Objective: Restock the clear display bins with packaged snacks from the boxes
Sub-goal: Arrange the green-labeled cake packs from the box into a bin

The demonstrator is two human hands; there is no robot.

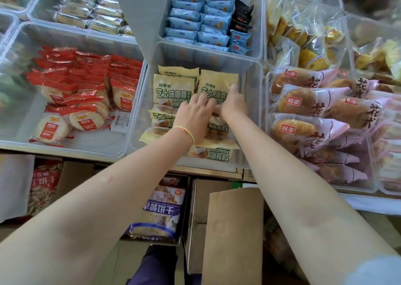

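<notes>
Clear bin point(141, 102): left hand point(195, 113) flat on yellow packets point(173, 87); right hand point(233, 104) beside, grip unclear.

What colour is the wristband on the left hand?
Yellow wristband, with a small orange spot; head view.

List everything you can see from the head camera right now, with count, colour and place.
yellow snack packets: several, pale yellow with green print, centre clear bin
red rice-cracker packs: many, red and white, left bin
blue packets: many, light blue, bin behind the centre one
black packets: a few, black, right edge of that bin
pink bread packs: many, pink and clear, right bin
yellow cake packs: many, clear, far right bin
cardboard box: one, brown, below the shelf
biscuit bag: one, blue and white, below the shelf
left hand: flat on the yellow packets
right hand: on the yellow packets, grip unclear
</notes>
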